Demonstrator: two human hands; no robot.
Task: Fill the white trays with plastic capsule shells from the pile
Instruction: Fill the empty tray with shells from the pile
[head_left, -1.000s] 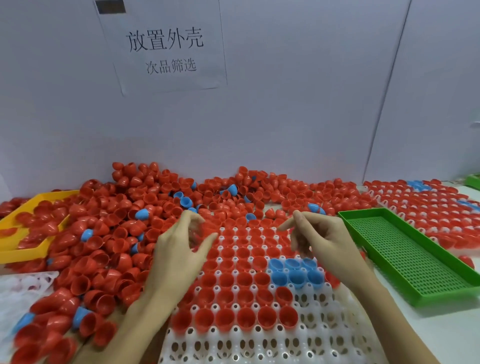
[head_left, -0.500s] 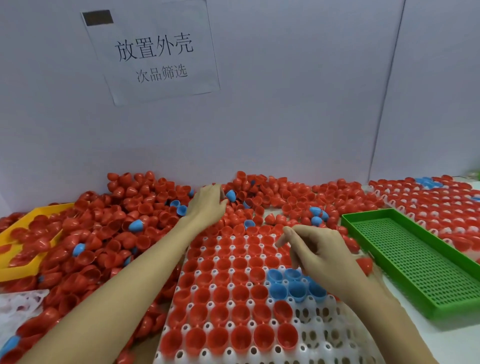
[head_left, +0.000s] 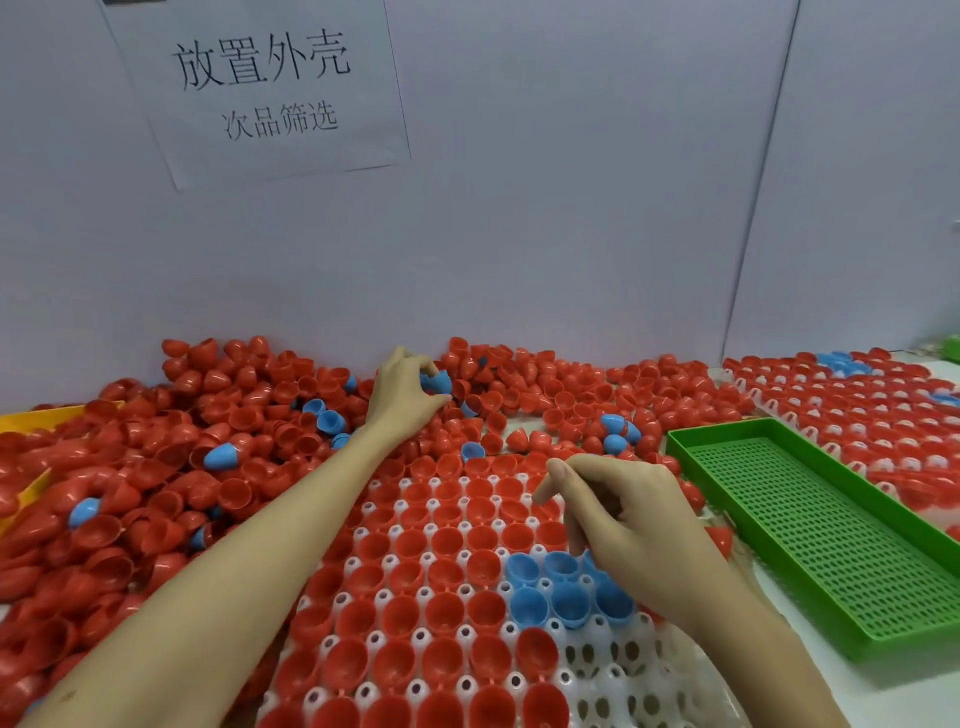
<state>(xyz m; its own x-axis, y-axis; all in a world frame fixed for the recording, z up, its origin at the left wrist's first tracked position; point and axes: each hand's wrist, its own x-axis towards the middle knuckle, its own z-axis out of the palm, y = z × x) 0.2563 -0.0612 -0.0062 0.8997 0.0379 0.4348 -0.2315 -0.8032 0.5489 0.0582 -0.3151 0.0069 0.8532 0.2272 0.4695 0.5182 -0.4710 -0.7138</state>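
I note a pale partition wall (head_left: 571, 208) closing off the back of the workspace, with a vertical seam toward the right. A paper sign (head_left: 260, 88) printed with Chinese characters is fixed to it at upper left. Below lies a white table (head_left: 810, 691), bare only at the near right.

The pile of capsule shells (head_left: 218, 415) runs along the foot of the wall and spreads wide to the left. The shells are mostly red, glossy, open half-domes, with a few blue ones scattered among them. A yellow tray (head_left: 41, 415) is partly buried at the far left edge.

The white tray (head_left: 613, 670) lies centre and near. Its far and left cells hold red shells, mouths up, and a cluster of blue shells (head_left: 550, 587) sits toward the right. The near-right cells stand empty. A second white tray (head_left: 857, 410), filled largely with red shells, lies at far right. Between the two rests an empty green perforated tray (head_left: 810, 530).

My left hand (head_left: 402, 395) is reached deep into the pile near the wall, fingers pinched on a blue shell (head_left: 439, 382). My right hand (head_left: 628, 519) hovers over the centre tray, fingers loosely curled; I cannot tell whether it holds anything.
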